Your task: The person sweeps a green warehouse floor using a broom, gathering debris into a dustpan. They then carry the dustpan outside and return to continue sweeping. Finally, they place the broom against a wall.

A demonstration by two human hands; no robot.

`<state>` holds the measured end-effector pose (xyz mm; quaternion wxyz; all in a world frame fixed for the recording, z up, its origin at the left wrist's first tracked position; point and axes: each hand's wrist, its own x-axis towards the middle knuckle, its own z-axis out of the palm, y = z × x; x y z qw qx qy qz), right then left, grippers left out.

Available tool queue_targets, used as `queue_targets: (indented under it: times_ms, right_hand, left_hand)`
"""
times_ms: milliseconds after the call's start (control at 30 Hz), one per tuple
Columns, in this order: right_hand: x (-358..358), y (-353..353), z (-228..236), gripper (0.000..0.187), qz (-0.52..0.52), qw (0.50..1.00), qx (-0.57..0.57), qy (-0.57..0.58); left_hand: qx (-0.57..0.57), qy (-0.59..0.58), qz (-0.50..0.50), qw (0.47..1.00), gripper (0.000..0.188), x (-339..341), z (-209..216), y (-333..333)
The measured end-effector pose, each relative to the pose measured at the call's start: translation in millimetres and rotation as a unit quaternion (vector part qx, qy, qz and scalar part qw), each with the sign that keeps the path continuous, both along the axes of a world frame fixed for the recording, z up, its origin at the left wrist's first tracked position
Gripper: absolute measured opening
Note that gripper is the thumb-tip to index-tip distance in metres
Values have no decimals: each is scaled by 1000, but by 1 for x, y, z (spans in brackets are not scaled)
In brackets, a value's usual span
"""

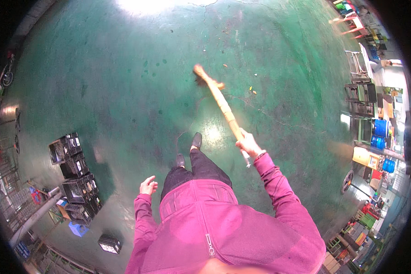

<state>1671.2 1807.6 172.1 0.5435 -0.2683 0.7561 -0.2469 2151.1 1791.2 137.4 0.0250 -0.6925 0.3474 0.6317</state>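
Observation:
My right hand (248, 144) is wrapped round the tan, banded handle of a straw broom (224, 108), near its upper end. The broom slants away from me to the far left. Its flared head is low over the green floor or against it; blur hides whether it touches. A pale tip of the handle sticks out below my fist. My left hand (148, 186) hangs beside my left hip with nothing in it, fingers loosely bent and apart.
Small yellow and pale scraps (252, 90) lie on the green floor (137, 91) beyond the broom. Black crates (77, 189) are stacked at the left, with a blue bin (78, 229) and a lone black crate (109, 244) nearby. Stools, blue containers (380, 128) and shelves line the right side.

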Motion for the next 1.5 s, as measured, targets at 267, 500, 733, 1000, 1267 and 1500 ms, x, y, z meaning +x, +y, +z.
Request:
queue_targets:
  times_ms: [267,500,733,1000,1267,1500]
  right_hand:
    - [146,-40,21,49,73,946,-34,-314]
    - [239,-111,23,53,417,902,-73,-88]
    - [50,-99,-30,45,88,996,34,8]
    - [-3,42,-45,40,-348,891,271,-110]
    - [69,-4,-45,37,-212,901,348,-150]
    - [34,-107,-19,37,-169,965,182,-81]
  left_hand:
    - [209,294,258,896,76,-111,35,-61]
    - [163,272,501,805,15,-27,-76,-113]
    - [339,246,486,767,33,15,-111,-196]
    - [147,11,143,979,25,-218,-99,-225]
    - [140,182,134,964,5,-306,-92,-306]
    - [199,273,43,940,8,-269,-76,-364]
